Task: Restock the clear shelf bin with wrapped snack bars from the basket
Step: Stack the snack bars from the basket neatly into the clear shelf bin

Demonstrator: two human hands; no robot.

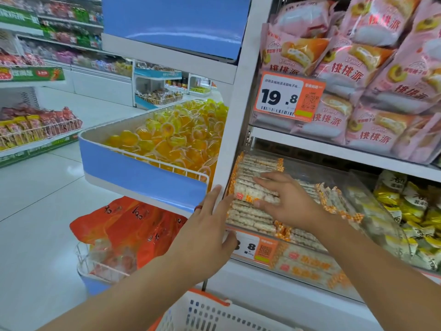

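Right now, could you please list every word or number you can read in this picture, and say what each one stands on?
"19.8": orange and white price tag on the upper shelf.
"桃桃派": pink wrapped cake packets.
"8": partly hidden orange price tag on the clear shelf bin; the left hand covers the rest.
Snack bar wrappers, aisle signs, small tag print: too blurred.

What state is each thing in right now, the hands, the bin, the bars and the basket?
Right hand: fingers spread flat, pressing the top bars.
Left hand: open, fingers straight beside the bin's left end.
Bin: partly filled.
Bars: stacked flat in rows.
Basket: below the hands, contents not visible.
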